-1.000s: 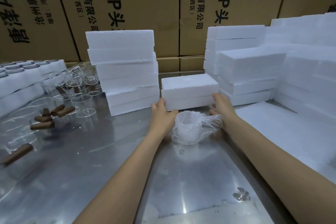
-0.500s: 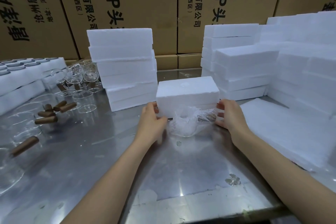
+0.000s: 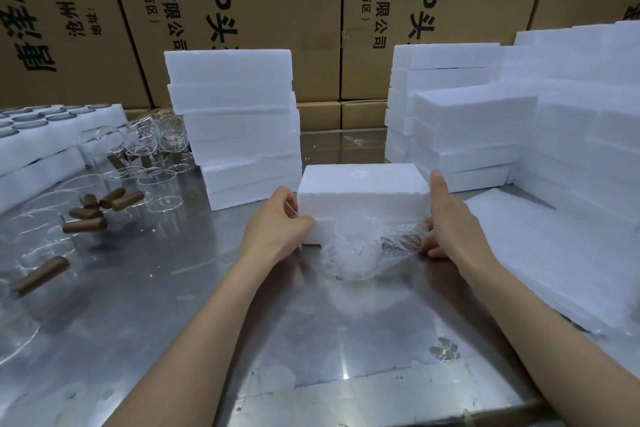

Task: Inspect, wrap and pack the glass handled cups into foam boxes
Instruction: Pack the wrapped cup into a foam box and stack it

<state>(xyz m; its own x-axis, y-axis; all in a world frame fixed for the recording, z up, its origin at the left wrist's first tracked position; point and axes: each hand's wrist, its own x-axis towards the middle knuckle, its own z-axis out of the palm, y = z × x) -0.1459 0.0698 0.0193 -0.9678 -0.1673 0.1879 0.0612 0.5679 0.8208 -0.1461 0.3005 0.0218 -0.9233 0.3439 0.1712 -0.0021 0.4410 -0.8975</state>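
Our left hand [image 3: 280,218] and right hand [image 3: 450,218] grip the foam box's [image 3: 363,198] 2 ends, steadying it. The wrapped cup [image 3: 363,250] lies on the desk [image 3: 311,340] against it, awaiting packing.

— What stands beyond the grip?
— A wall of brown cartons [image 3: 263,10] printed with black characters.
— And beneath it?
— A steel tabletop [image 3: 346,329], scuffed, catching pale overhead glare nearer than the grip.
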